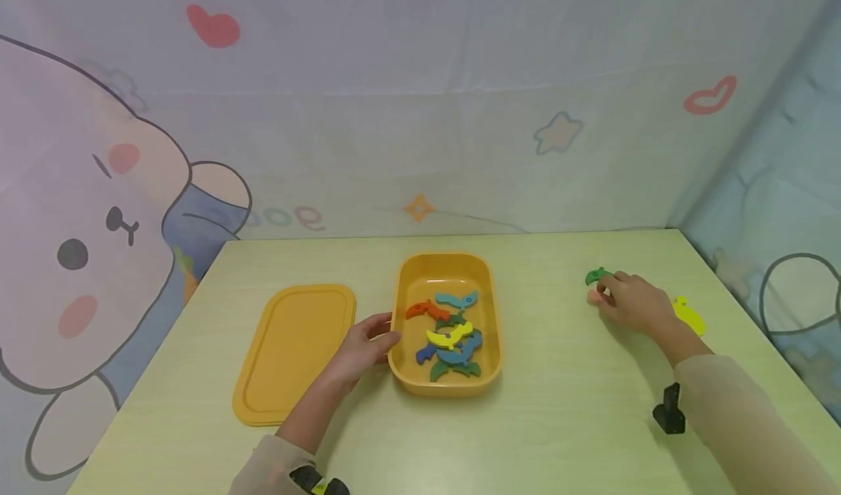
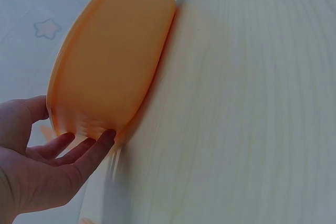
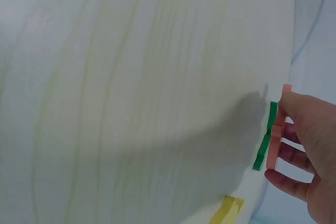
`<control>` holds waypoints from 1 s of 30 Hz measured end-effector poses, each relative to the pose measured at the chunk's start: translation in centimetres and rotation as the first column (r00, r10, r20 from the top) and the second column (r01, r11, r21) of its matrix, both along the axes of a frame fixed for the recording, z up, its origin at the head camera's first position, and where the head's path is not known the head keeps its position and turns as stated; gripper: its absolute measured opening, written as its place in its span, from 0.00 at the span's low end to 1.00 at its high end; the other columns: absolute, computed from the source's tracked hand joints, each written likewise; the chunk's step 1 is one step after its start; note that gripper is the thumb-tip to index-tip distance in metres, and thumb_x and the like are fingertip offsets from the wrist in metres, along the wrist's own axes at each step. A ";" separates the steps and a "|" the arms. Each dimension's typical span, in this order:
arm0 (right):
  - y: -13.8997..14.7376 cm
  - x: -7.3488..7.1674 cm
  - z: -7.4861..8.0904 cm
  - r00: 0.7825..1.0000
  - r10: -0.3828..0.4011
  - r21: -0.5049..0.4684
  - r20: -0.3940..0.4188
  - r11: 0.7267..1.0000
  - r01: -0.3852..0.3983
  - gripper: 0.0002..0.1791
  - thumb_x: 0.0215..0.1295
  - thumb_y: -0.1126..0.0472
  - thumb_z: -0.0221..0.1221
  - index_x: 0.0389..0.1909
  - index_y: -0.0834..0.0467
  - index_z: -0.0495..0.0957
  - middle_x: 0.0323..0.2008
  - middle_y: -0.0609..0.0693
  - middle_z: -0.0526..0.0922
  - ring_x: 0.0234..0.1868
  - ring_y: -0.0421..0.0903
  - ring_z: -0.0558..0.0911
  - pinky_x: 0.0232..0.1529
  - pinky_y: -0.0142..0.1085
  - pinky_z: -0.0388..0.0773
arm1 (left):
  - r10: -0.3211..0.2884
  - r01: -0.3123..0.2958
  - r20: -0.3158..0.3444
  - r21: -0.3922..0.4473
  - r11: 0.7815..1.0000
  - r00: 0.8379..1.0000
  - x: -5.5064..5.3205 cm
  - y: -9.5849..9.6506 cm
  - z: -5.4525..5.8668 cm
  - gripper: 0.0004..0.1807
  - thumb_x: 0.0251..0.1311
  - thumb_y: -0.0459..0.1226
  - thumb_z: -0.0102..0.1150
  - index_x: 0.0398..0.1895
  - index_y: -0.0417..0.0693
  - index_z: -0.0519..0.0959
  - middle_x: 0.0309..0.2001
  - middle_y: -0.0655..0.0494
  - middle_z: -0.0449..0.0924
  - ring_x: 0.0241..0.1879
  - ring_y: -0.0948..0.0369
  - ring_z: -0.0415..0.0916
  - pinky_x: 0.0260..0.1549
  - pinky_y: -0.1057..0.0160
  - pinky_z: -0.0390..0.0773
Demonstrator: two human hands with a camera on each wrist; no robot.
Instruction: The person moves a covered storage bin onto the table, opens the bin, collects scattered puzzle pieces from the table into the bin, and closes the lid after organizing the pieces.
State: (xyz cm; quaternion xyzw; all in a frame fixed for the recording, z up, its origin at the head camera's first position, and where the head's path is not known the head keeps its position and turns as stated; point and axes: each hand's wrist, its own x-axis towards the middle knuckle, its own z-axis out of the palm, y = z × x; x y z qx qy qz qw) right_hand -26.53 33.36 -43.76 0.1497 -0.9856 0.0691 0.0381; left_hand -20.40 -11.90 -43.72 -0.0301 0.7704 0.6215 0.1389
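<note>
My left hand [image 1: 360, 349] holds the left side of a yellow-orange plastic box [image 1: 445, 390], thumb at the rim and fingertips against the outer wall [image 2: 113, 51]. Flat bird-like toy pieces lie inside, among them an orange-red one [image 1: 427, 309], a light blue one [image 1: 458, 301] and a yellow one [image 1: 450, 336]. Far to the right, my right hand [image 1: 634, 303] pinches a pink toy piece [image 3: 274, 145] between thumb and fingers. Right beside the pink piece is a green toy piece [image 3: 261, 152]. Part of the pink piece is hidden by the fingers.
A yellow flat lid [image 1: 296, 349] lies on the table left of the box. Beyond the right wrist lies a bright yellow toy piece [image 1: 688, 317], partly covered by the forearm. A printed cloth [image 1: 394, 115] hangs behind the table's back edge.
</note>
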 end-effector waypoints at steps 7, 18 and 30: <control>-2.0 0.2 1.1 0.992 0.092 0.023 -0.086 0.996 -0.090 0.11 0.60 0.54 0.59 0.37 0.58 0.76 0.26 0.49 0.72 0.23 0.44 0.70 0.19 0.35 0.67 | -0.006 0.006 0.001 -0.011 1.000 1.000 0.0 0.0 0.0 0.27 0.61 0.39 0.54 0.64 0.43 0.64 0.59 0.44 0.67 0.51 0.54 0.73 0.44 0.59 0.79; -4.9 -0.1 1.8 0.960 0.217 0.042 -0.176 0.976 -0.213 0.10 0.59 0.54 0.61 0.32 0.57 0.77 0.21 0.45 0.70 0.20 0.41 0.67 0.17 0.32 0.65 | 0.000 0.000 0.004 -0.011 1.000 1.000 0.0 0.0 0.2 0.28 0.61 0.39 0.54 0.64 0.43 0.64 0.59 0.44 0.68 0.51 0.54 0.74 0.44 0.58 0.79; -7.7 0.0 2.5 0.942 0.293 0.061 -0.164 0.956 -0.287 0.06 0.59 0.56 0.60 0.33 0.54 0.78 0.22 0.45 0.70 0.22 0.42 0.68 0.17 0.30 0.63 | -0.004 0.004 0.009 -0.004 1.000 1.000 0.0 0.0 0.2 0.27 0.62 0.38 0.54 0.64 0.43 0.64 0.58 0.43 0.68 0.49 0.54 0.74 0.43 0.59 0.79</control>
